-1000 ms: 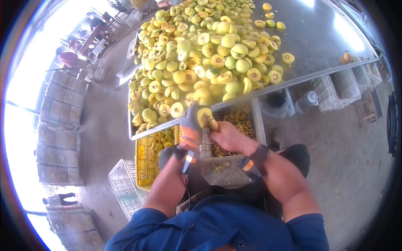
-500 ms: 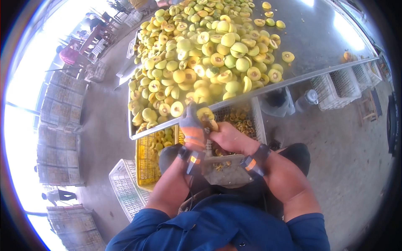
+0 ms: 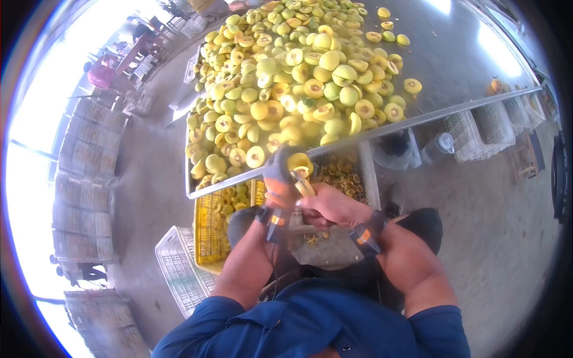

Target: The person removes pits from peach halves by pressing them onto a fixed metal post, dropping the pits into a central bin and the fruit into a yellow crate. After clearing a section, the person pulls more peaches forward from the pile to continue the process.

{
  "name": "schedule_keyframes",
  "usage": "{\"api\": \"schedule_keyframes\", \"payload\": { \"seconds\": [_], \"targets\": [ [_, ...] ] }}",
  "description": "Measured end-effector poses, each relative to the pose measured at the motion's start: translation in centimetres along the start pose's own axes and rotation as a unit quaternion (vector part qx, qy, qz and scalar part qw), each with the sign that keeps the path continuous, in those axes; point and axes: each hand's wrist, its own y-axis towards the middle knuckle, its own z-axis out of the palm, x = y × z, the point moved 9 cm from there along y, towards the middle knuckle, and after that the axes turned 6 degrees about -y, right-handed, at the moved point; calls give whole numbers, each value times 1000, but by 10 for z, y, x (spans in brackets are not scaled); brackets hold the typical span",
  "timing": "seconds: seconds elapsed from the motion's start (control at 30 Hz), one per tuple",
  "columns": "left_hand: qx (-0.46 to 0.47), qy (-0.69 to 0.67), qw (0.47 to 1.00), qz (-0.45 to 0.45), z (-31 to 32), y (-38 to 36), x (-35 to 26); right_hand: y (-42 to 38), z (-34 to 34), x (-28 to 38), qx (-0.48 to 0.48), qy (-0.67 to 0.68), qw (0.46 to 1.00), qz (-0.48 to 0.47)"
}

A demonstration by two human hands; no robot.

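My left hand (image 3: 279,178), in a grey and orange glove, is closed around a yellow peach half (image 3: 300,161) just past the table's near edge. My bare right hand (image 3: 335,204) grips a small pitting tool (image 3: 305,188) with a yellowish handle, its metal end at the cut face of the peach half. How deep the tip sits is hard to see. In front of both hands, a big heap of halved peaches (image 3: 286,89) covers the left part of the metal table (image 3: 441,65). Many halves show brown centres.
Below my hands a pale crate (image 3: 371,173) holds brown ring-like scraps. A yellow crate (image 3: 209,235) with peach pieces stands left of it, beside a white crate (image 3: 179,268). More white crates (image 3: 477,131) and a clear plastic jug (image 3: 439,146) stand right, under the table edge.
My right hand has drawn slightly down and right and turned, so the tool's handle and metal end now show. The peach half has tilted in my left hand.
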Motion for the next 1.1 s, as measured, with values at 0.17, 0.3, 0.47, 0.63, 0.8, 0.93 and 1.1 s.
{"api": "schedule_keyframes", "payload": {
  "seconds": [0.17,0.3,0.47,0.63,0.8,0.93,1.1],
  "targets": [
    [-49,151,987,5,-74,7,-6,0,-23,-8,-115,-58,990,57],
    [-76,321,942,56,-149,-10,-41,3,-20,-21,-92,-46,993,50],
    [-168,288,902,-274,-250,-38,26,2,-15,-13,-76,-114,990,-11],
    [-40,362,931,-14,-138,32,-12,12,-22,-3,-113,-200,972,-43],
    [188,270,944,13,0,94,5,13,-25,13,-145,-247,957,-45],
    [284,266,916,-99,22,120,55,12,-34,21,-176,-222,958,-44],
    [154,-141,930,-303,-22,98,55,17,-50,36,-224,-224,939,-134]
  ]
}}
